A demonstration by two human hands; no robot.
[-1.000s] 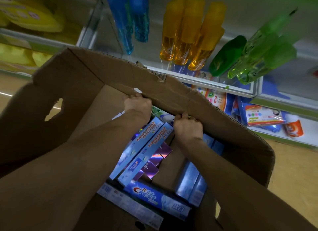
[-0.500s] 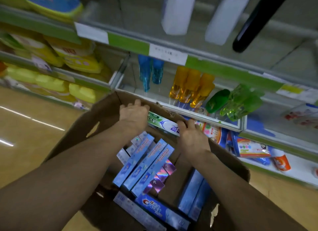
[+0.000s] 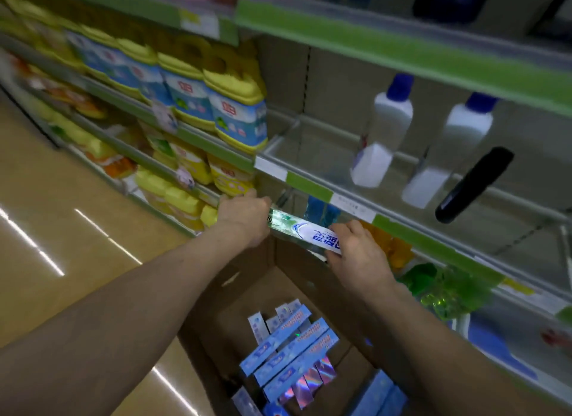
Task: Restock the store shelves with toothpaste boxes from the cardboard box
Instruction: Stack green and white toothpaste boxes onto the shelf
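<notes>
A green and white toothpaste box (image 3: 301,230) is held lengthwise between both hands, above the far rim of the cardboard box (image 3: 247,279). My left hand (image 3: 244,214) grips its left end and my right hand (image 3: 356,248) grips its right end. The box sits just below the green edge of the shelf (image 3: 309,185). Down inside the cardboard box lie several blue toothpaste boxes (image 3: 288,347), some with shiny foil ends.
Two white bottles with blue caps (image 3: 383,137) and a black bottle (image 3: 473,183) stand on the glass shelf above. Yellow-capped detergent jugs (image 3: 235,112) fill shelves to the left. Orange bottles (image 3: 390,245) and green bottles (image 3: 442,288) stand on the lower shelf. Tan floor lies to the left.
Both hands have lifted the green and white toothpaste box out of the cardboard box and up towards the shelf edge. The view has swung upward along the shelves.
</notes>
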